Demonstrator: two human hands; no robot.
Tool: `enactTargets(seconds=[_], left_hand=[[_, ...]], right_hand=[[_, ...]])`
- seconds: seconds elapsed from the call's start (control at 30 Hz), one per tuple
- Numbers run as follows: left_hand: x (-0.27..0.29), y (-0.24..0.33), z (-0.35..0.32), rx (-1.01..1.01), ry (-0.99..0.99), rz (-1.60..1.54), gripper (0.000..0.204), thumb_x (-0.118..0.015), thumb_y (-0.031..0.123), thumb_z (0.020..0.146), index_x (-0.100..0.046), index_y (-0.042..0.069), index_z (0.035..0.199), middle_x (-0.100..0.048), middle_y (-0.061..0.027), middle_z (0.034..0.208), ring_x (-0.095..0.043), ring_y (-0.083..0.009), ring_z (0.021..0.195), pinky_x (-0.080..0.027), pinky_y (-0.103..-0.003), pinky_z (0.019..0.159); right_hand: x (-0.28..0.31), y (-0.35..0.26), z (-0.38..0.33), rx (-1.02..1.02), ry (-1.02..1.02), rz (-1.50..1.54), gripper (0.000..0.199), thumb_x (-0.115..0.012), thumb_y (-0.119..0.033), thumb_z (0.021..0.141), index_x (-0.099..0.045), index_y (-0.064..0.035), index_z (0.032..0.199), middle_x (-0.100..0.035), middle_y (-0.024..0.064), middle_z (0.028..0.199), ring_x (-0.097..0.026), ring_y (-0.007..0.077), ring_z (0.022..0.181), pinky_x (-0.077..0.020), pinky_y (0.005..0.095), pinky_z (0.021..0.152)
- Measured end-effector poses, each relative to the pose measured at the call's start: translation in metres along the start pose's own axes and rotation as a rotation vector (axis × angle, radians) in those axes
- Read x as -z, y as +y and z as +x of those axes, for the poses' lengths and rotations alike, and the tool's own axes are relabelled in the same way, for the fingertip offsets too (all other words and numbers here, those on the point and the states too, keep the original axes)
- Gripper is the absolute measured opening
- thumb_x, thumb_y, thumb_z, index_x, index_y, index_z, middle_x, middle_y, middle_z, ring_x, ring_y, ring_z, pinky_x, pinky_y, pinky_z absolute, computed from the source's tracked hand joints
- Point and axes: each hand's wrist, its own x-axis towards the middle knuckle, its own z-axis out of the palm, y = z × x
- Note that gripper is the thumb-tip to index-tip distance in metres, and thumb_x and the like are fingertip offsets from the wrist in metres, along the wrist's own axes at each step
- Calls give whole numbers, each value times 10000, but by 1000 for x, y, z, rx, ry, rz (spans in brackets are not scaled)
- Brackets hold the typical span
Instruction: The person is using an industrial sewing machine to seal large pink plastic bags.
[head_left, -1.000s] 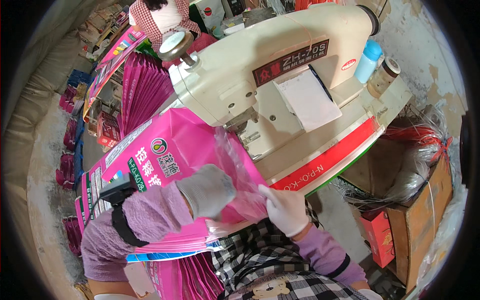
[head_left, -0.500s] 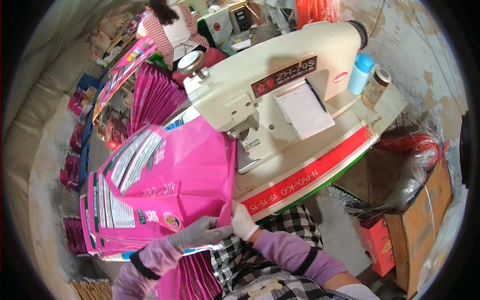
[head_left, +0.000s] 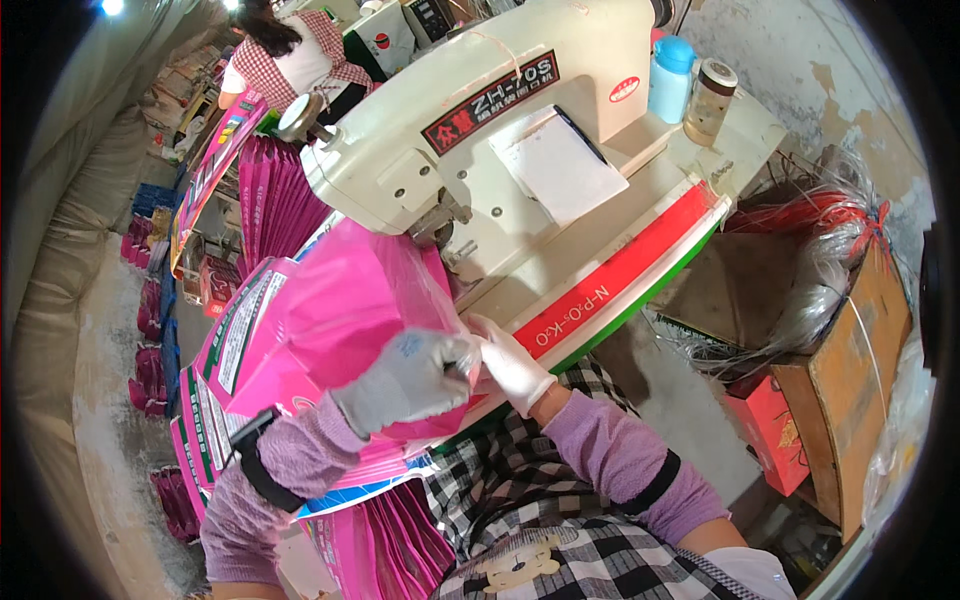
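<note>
A large pink printed woven bag lies in front of me. Its upper right part reaches the head of a cream industrial sewing machine. Clear film, apparently a plastic liner, runs along the bag's right edge from below the sewing head down to my fingers. My left hand, in a grey glove, is closed at that edge, thumb and fingers pinched together. Right beside it, my right hand in a white glove grips the same edge. The fingertips of both hands meet, and exactly what lies between them is partly hidden.
A pleated stack of pink bags stands left of the machine; more pink bags hang below the work. A blue bottle and a lidded jar stand on the machine table. Right are a cardboard box and plastic strands. Another person sits behind.
Both hands have moved up toward the machine, and my left hand has curled from lying on the bag into a pinch. Clear film now shows along the bag's edge. The view has shifted.
</note>
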Motion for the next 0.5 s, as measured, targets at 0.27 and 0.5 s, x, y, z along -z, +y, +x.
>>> enactTargets(seconds=[0.27, 0.5], left_hand=[[13, 12, 32, -286, -505, 774, 204, -576, 292, 840, -659, 131, 746, -646, -92, 679, -651, -310, 672, -513, -442, 666], [-45, 36, -34, 114, -550, 588, 474, -554, 462, 909, -583, 4, 1029, -664, -127, 694, -696, -326, 714, -531, -429, 635]], right_hand=[[-26, 33, -46, 263, -70, -411, 569, -512, 30, 794, -453, 44, 1360, -644, 169, 1130, -612, 209, 1031, -487, 306, 886], [-3, 19, -39, 212, 131, -790, 591, -570, -224, 905, -392, 14, 1415, -652, 292, 948, -674, 368, 902, -519, 431, 783]])
